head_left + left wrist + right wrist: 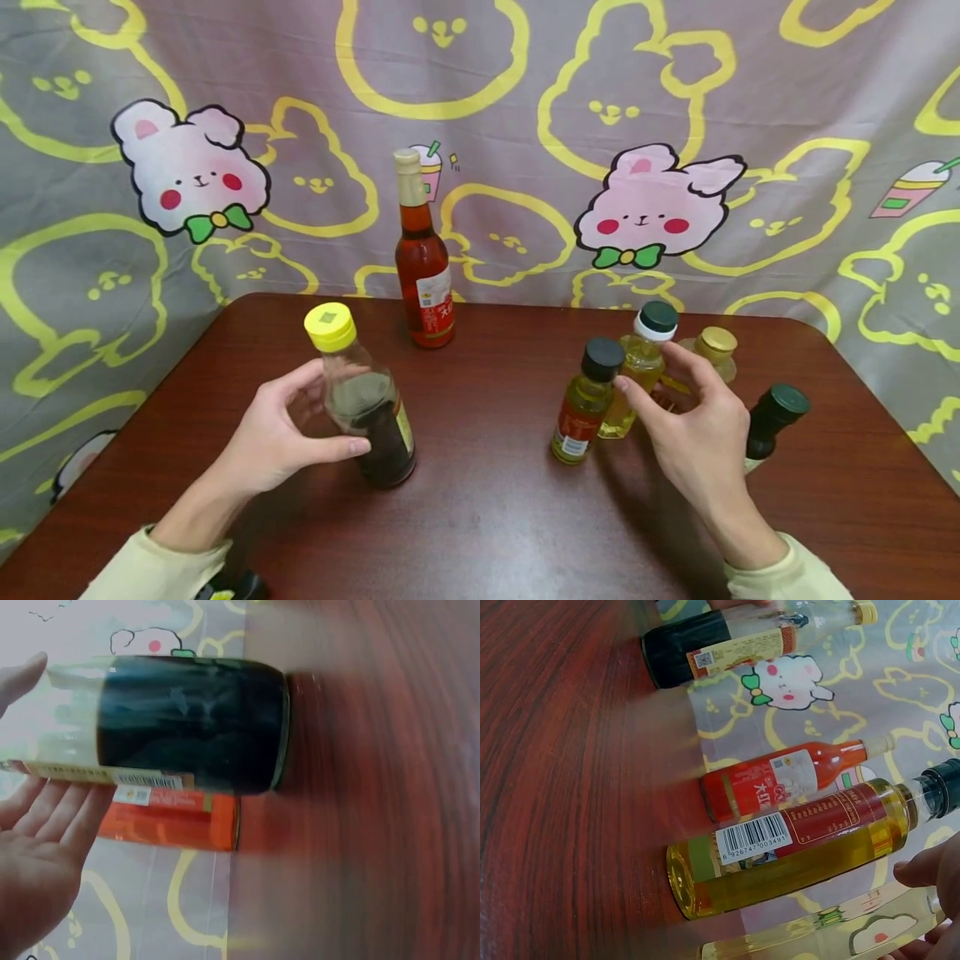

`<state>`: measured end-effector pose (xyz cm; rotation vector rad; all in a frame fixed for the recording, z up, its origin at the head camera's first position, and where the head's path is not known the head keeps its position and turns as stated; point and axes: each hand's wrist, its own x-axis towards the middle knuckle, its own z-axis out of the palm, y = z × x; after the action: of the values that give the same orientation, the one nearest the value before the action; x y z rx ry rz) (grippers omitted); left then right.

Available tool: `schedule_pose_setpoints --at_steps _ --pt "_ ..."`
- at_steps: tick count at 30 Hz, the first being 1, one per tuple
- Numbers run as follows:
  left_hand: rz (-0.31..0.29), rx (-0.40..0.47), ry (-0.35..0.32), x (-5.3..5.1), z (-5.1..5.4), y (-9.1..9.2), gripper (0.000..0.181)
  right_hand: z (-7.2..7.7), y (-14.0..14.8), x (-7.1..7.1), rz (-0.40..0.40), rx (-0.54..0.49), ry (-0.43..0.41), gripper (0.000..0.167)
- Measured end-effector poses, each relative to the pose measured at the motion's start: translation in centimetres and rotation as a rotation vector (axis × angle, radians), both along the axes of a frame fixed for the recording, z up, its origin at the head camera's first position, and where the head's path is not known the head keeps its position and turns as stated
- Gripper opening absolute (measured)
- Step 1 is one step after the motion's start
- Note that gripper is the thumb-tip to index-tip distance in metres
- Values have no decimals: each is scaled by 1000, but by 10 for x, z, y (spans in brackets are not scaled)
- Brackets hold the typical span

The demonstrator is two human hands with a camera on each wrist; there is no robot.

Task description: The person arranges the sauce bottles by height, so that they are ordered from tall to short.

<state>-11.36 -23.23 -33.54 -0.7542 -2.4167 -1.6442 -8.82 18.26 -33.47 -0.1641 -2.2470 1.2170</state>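
On the left, my left hand point(273, 437) holds a bottle of dark liquid point(371, 408) with a yellow cap, thumb across the front and fingers on the far side. In the left wrist view this bottle point(195, 724) stands upright with its base at the table. My right hand point(701, 437) has thumb and fingers around the upper part of a pale yellow oil bottle point(643, 357) with a dark green cap and white collar. Just left of it stands a smaller bottle of yellow-green oil point(581, 412) with a black cap and red label, which my right hand does not grip.
A red sauce bottle point(427, 292) stands at the back of the brown table point(487, 500). Right of my right hand are a gold-capped container point(717, 342), partly hidden, and a dark green-capped bottle point(780, 408). A black object point(251, 586) shows by my left sleeve. A patterned cloth point(487, 150) hangs behind.
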Motion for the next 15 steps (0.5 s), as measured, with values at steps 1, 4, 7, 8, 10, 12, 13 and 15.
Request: schedule_pose_setpoints --at_steps 1,4,7,8,10,12,13,15 --pt "11 5 1 1 0 1 69 0 0 0 0 1 -1 61" --pt "34 32 -2 2 1 5 68 1 1 0 1 5 -8 61" --pt "79 40 -11 3 2 9 66 2 2 -1 0 10 -16 61" --pt "97 40 -17 4 2 11 65 2 2 -1 -1 10 -18 61" --pt "139 31 -28 4 3 14 63 2 2 -1 -1 9 -21 61" --pt "173 26 -43 4 5 18 62 3 2 -2 -1 9 -24 62" --pt "188 25 -50 3 6 21 61 3 2 -2 0 8 -25 62" --pt "213 31 -68 2 8 26 62 3 3 -3 1 8 -25 62"
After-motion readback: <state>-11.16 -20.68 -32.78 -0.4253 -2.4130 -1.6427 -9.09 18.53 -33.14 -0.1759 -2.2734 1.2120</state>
